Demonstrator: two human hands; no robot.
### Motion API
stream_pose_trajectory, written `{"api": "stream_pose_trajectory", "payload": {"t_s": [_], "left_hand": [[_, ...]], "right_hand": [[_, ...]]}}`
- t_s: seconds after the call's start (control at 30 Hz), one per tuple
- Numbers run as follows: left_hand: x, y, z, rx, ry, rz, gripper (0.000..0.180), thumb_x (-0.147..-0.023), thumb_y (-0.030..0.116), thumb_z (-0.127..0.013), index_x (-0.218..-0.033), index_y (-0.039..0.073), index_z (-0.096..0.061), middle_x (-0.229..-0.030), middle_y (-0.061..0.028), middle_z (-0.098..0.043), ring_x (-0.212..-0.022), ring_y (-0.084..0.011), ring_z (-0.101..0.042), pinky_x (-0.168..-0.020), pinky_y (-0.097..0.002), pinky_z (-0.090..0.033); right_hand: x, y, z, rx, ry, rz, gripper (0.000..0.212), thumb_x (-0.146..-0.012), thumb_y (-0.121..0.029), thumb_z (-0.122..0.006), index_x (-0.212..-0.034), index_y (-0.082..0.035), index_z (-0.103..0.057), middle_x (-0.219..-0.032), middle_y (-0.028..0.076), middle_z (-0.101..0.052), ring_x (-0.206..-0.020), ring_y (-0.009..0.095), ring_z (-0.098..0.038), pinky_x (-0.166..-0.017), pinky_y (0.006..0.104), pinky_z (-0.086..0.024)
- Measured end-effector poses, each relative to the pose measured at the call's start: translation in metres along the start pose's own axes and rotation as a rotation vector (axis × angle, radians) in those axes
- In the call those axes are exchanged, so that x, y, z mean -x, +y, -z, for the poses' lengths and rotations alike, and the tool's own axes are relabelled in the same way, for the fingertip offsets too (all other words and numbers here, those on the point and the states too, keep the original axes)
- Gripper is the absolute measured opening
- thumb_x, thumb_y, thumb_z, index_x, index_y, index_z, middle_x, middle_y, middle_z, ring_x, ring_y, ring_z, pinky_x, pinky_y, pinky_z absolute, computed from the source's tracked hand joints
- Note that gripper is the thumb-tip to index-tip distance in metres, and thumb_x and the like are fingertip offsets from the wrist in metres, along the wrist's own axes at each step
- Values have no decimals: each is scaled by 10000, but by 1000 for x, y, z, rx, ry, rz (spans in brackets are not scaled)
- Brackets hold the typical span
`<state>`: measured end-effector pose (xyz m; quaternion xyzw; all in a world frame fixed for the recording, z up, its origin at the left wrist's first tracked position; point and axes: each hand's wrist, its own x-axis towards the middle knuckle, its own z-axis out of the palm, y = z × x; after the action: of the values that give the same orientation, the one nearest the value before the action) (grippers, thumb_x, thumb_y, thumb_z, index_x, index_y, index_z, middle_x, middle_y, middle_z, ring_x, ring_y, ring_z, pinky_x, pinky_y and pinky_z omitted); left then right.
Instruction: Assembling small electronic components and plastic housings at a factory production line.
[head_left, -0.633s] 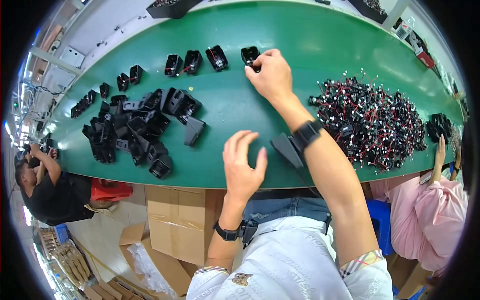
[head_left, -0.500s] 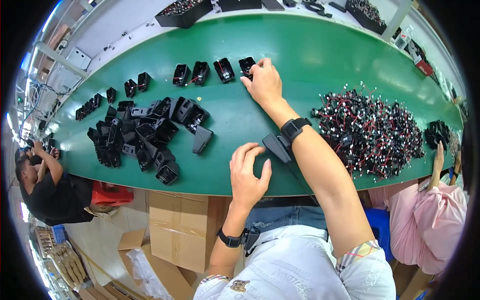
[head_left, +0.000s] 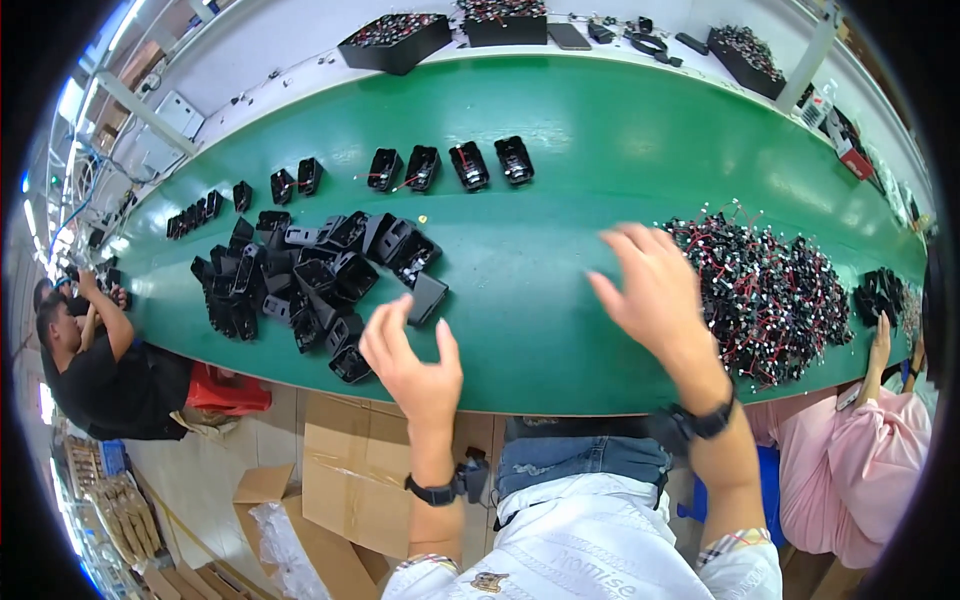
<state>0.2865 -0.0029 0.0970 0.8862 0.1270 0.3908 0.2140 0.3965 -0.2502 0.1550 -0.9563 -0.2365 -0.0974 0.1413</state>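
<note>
My left hand is open, its fingers apart, right at the near edge of a pile of black plastic housings. Its fingertips come close to one housing lying at the pile's right side; whether they touch it I cannot tell. My right hand, slightly blurred, hovers open and empty beside a heap of small black parts with red and black wires and white connectors. Farther back, a row of open black housings stands on the green table, with the rightmost housing holding parts inside.
Black bins of wired parts stand on a white ledge behind the green table. At right sits a person in pink, a hand near black parts. Another person works at left. Cardboard boxes lie below the table edge.
My right hand has left the rightmost housing of the back row and come nearer, beside the wired-parts heap. My left hand has shifted left to the housing pile. The whole view has shifted slightly.
</note>
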Motion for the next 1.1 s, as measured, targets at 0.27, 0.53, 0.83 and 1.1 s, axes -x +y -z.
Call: {"api": "stream_pose_trajectory", "payload": {"t_s": [0.27,0.53,0.83,1.1], "left_hand": [[27,-12,-26,-80,-153,-8,363,-778,201,-815,-1093,81,-680,-1083,-97,-633,-1036,-319,-579,-862,-457,-443],[50,45,-17,267,-207,-119,454,-803,255,-831,-1191,58,-700,-1079,-119,-587,-1001,-310,-564,-883,-424,-468],[44,49,-30,289,-419,-110,792,-754,249,-878,-1428,18,-532,-1341,-212,-534,-1190,-404,-570,-999,-457,-497],[42,54,-31,363,-529,-84,949,-693,235,-919,-1489,34,-444,-1459,-216,-451,-1264,-421,-545,-991,-452,-521]], "right_hand": [[43,45,-16,401,-64,110,189,-794,-127,-731,-958,-41,-693,-1097,141,-631,-1105,323,-573,-934,421,-456],[23,32,-3,331,274,152,165,-794,-107,-734,-943,-50,-690,-946,106,-620,-920,310,-611,-820,431,-485],[10,33,-12,-98,-17,70,163,-808,-100,-749,-913,-37,-642,-924,135,-629,-862,354,-660,-721,447,-541],[47,16,-18,-816,-70,-123,276,-869,-64,-743,-1137,-1,-732,-858,88,-695,-692,122,-659,-601,269,-519]]}}
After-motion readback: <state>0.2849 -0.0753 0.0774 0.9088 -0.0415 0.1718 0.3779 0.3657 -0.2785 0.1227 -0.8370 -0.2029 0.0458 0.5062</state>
